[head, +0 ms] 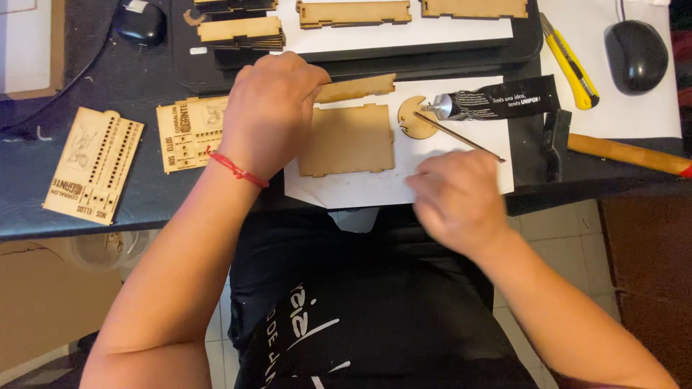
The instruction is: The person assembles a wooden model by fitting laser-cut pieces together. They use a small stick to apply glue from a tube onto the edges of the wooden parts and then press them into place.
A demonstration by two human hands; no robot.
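Observation:
My left hand point(272, 109) is closed on the end of a narrow, notched wooden strip point(358, 87), held just above a flat wooden panel point(347, 140) that lies on a white sheet point(432, 166). My right hand point(455, 199) hovers blurred over the sheet's near right corner; its fingers are curled and I see nothing in them. A thin metal rod point(458, 136) lies just beyond it, slanting toward a round wooden disc point(414, 119). A black glue tube point(497, 101) rests with its nozzle on that disc.
Two engraved wooden panels point(94, 166) point(189, 133) lie at left on the dark desk point(144, 79). More cut wooden pieces point(353, 13) sit on a tray at the back. A yellow utility knife point(571, 65), a mouse point(635, 55) and a hammer point(620, 153) are at right.

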